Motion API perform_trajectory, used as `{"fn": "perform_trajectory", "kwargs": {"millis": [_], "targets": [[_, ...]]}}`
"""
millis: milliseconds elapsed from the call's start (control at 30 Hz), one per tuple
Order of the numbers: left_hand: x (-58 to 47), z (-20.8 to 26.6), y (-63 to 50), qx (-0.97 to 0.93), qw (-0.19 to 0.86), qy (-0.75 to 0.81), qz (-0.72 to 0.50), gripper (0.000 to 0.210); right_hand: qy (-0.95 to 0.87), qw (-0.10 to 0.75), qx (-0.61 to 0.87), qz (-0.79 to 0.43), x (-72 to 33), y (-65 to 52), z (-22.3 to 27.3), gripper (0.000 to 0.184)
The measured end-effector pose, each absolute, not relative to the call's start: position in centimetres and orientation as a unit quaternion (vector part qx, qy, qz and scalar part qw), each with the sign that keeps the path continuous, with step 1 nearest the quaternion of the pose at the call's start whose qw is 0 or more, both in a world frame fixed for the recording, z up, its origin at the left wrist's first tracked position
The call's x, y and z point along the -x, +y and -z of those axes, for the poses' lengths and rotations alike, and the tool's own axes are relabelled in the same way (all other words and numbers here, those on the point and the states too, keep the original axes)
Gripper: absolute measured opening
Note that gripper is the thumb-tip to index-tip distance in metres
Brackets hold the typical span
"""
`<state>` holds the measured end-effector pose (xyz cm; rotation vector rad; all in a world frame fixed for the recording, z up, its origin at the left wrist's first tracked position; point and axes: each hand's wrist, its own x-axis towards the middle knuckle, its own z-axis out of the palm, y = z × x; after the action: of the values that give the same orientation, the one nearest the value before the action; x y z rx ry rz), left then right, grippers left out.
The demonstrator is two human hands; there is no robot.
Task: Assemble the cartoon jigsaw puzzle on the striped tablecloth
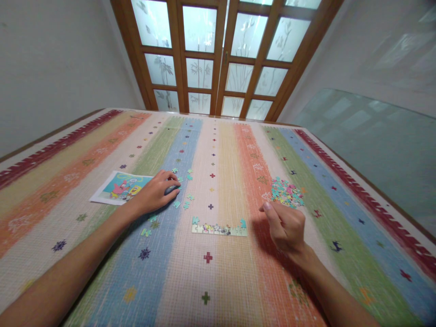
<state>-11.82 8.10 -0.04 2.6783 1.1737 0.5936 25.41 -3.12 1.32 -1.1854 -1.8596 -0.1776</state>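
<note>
My left hand (160, 190) rests over the blue stripe at the loose turquoise puzzle pieces (190, 177). Its fingers are bent and the thumb stands apart, with a dark patch between them; no held piece shows. To the right, my right hand (286, 225) is closed above the orange stripe, thumb pressed to the bent forefinger; whatever it may hold is hidden. Between the hands lies a joined strip of jigsaw puzzle (220, 229), with a turquoise piece rising at each end. Just beyond my right hand sits a pile of puzzle pieces (286, 192), turquoise, pink and yellow.
A printed cartoon picture (124, 187) lies partly behind my left forearm. More loose pieces (146, 232) lie close to that forearm. A striped cloth (225, 281) covers the table. Wooden doors with frosted panes (199, 29) stand past the far edge, with walls on both sides.
</note>
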Motion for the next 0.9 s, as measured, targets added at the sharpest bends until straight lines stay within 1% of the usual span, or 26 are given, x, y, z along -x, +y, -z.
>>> {"fn": "perform_trajectory", "kwargs": {"millis": [133, 300, 600, 767, 900], "targets": [[11.9, -0.1, 8.1, -0.893, 0.092, 0.388, -0.209, 0.024, -0.754, 0.453, 0.469, 0.078, -25.4, -3.1, -1.3, 0.046], [12.3, -0.4, 8.4, -0.891, 0.105, 0.387, -0.215, 0.028, -0.759, 0.447, 0.467, 0.082, -25.4, -3.1, -1.4, 0.045], [13.2, -0.2, 9.0, -0.888, 0.095, 0.395, -0.217, 0.028, -0.764, 0.445, 0.458, 0.093, -25.2, -3.1, -1.8, 0.044], [13.5, -0.3, 9.1, -0.882, 0.066, 0.406, -0.23, 0.03, -0.769, 0.44, 0.451, 0.103, -25.2, -3.1, -1.9, 0.044], [13.9, -1.0, 9.1, -0.858, 0.02, 0.431, -0.278, 0.034, -0.766, 0.445, 0.452, 0.1, -25.2, -3.1, -1.8, 0.043]]}}
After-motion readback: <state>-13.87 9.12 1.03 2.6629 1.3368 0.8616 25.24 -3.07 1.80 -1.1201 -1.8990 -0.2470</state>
